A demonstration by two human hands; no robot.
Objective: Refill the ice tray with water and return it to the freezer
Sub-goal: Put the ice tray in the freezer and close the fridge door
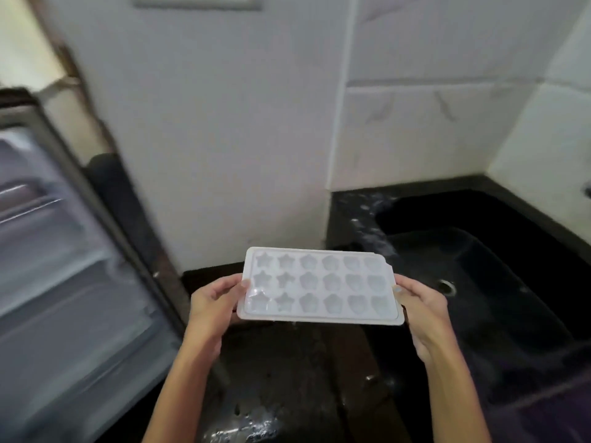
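A white ice tray point(319, 286) with star and flower-shaped cells is held level in the air above a black counter. My left hand point(214, 302) grips its left short edge, thumb on top. At the opposite short edge, my right hand point(422, 305) grips the tray the same way. Whether the cells hold water is unclear. To the left stands the open freezer compartment point(57, 251), blurred, with pale shelves inside.
A black sink point(479, 282) with a drain is sunk into the wet black counter point(303, 378) at right. White tiled walls point(415, 123) rise behind. The freezer's dark frame point(134, 238) runs diagonally beside my left arm.
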